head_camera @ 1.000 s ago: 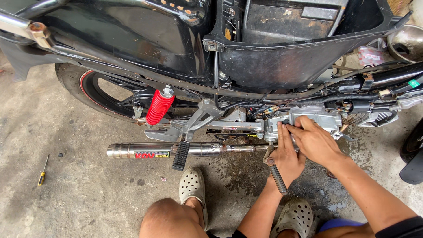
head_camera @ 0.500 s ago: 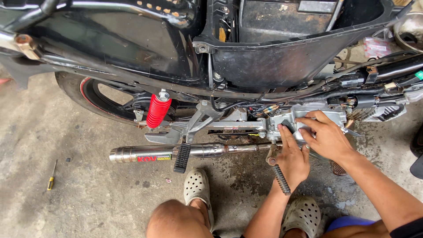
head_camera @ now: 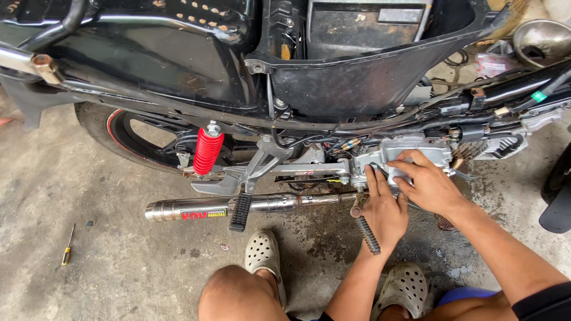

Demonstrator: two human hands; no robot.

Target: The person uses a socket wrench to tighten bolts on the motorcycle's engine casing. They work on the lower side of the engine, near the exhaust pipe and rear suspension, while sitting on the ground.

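I crouch beside a stripped black motorcycle (head_camera: pixel 357 83). Both hands rest on its grey engine side cover (head_camera: pixel 416 148). My left hand (head_camera: pixel 383 209) presses flat on the cover's lower left part, fingers pointing up. My right hand (head_camera: pixel 425 185) lies over the cover's middle, its fingers curled along the top edge. A black kick-start lever (head_camera: pixel 367 230) hangs just below my left hand. What lies under my palms is hidden.
A red shock absorber (head_camera: pixel 208 151) and the rear wheel (head_camera: pixel 134 137) are to the left. A chrome exhaust pipe (head_camera: pixel 196 209) with a black foot peg (head_camera: pixel 240 212) runs low. A yellow screwdriver (head_camera: pixel 66 248) lies on the concrete. My beige clogs (head_camera: pixel 263 252) are below.
My head has tilted, so the view shifts a little. Both hands stay on the engine cover, the left one pressed slightly higher against it.
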